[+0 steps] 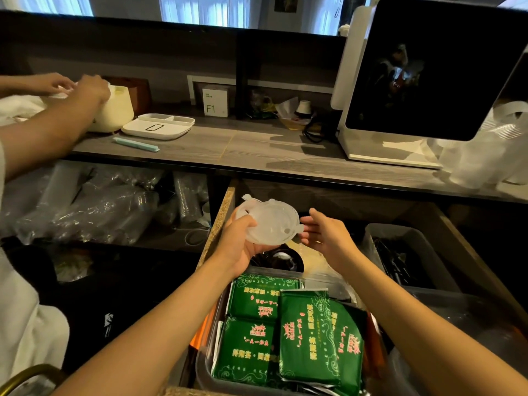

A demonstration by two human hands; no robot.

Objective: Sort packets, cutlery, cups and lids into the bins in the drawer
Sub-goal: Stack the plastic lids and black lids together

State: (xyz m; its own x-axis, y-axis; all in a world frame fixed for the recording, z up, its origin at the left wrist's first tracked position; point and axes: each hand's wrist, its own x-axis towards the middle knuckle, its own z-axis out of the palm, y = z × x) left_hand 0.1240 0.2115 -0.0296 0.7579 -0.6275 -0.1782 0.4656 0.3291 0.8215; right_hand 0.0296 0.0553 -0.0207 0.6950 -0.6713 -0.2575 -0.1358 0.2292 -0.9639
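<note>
Lids (267, 221): stack gripped by left hand (243, 241) above drawer (220, 221).
Right hand (328, 235): fingers spread, just beside lids.

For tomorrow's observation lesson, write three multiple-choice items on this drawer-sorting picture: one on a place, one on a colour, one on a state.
1. Where do the packets lie?
A. In the bin nearest the camera in the drawer
B. On the counter
C. On the white tray

2. What colour are the packets?
A. Red
B. Green
C. Blue

3. How does the right hand stand?
A. Fist closed on cutlery
B. Open, beside the lid
C. Flat on the counter

Key:
1 A: the packets fill the grey bin at the drawer's near end.
2 B: their wrappers are dark green with pale print.
3 B: its fingers are straight next to the clear lid, which the left hand grips.
</note>
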